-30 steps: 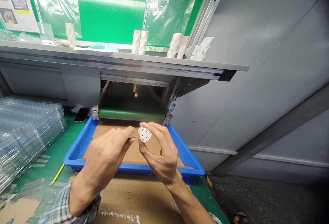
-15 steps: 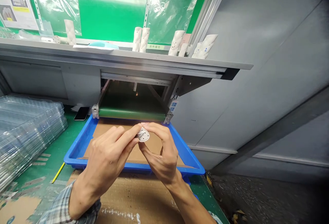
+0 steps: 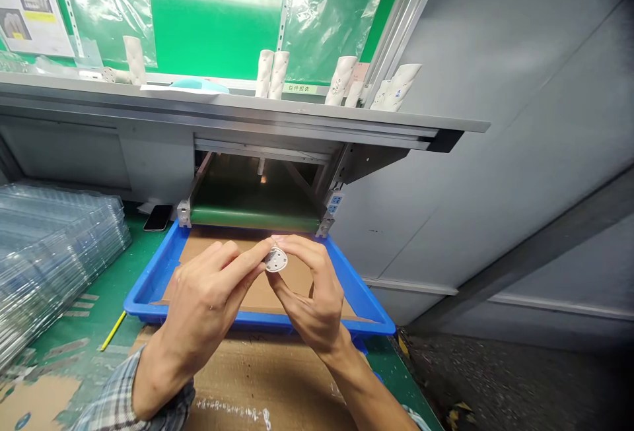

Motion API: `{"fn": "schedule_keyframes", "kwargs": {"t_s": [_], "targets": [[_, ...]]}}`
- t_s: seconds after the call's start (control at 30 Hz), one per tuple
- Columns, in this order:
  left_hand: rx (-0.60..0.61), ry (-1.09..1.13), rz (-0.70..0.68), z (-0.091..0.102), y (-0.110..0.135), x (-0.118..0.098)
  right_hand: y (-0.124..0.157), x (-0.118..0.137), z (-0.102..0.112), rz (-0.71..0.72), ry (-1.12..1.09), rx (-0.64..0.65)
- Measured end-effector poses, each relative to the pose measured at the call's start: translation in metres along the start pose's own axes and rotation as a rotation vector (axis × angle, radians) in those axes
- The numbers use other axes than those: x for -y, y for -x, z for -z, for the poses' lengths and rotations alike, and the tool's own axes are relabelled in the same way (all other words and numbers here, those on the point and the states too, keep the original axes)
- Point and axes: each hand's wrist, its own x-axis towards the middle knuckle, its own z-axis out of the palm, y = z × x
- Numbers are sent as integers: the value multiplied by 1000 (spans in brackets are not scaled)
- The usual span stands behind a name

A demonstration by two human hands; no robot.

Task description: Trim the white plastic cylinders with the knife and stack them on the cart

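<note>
Between my fingertips is a small white round plastic part with several holes in its face. My left hand pinches it from the left, thumb and index finger at its edge. My right hand grips it from the right, index finger over the top and thumb below. The face with the holes is turned toward me; whatever lies behind it is hidden by my fingers. Both hands are above a blue tray lined with cardboard.
A green conveyor belt ends at the tray's far side. Stacked clear plastic trays, a phone and a yellow stick lie left. White patterned tubes stand on the shelf above. A grey wall borders the right.
Both hands keep their grip on the round part in nearly the same spot. Its face looks slightly turned, and the pale sliver across it no longer shows as clearly.
</note>
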Motion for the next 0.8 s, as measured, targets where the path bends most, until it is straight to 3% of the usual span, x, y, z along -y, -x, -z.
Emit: {"fn": "schedule_keyframes", "kwargs": {"t_s": [0.8], "targets": [[-10, -15, -10, 2, 2, -5, 0, -2, 1, 1, 22, -35]]}}
